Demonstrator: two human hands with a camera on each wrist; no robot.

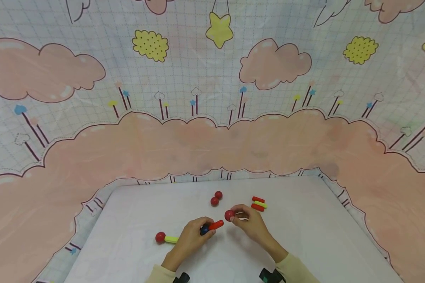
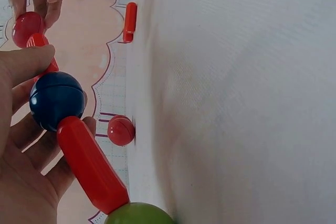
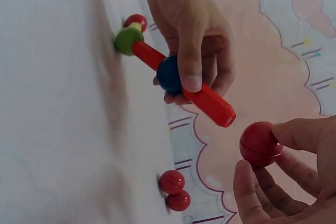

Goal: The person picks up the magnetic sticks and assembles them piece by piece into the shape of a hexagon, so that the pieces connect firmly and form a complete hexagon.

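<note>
My left hand (image 1: 192,237) grips a chain of toy pieces around its blue ball (image 3: 169,75), thumb across the joint. A red rod (image 3: 211,105) juts from that ball toward the other hand. On the ball's far side another red rod (image 2: 90,162) joins a green ball (image 3: 129,41), and beyond it come a yellow rod (image 1: 171,239) and a red ball (image 1: 160,237). My right hand (image 1: 252,225) pinches a loose red ball (image 3: 261,144) between thumb and fingers. In the right wrist view, a small gap separates this ball from the red rod's free end.
Two loose red balls (image 1: 214,201) lie close together on the white table (image 1: 134,208), beyond the hands. To the right, behind the right hand, red rods (image 1: 257,207) and a yellow rod (image 1: 260,204) lie side by side. A patterned cloth (image 1: 212,145) rises behind the table.
</note>
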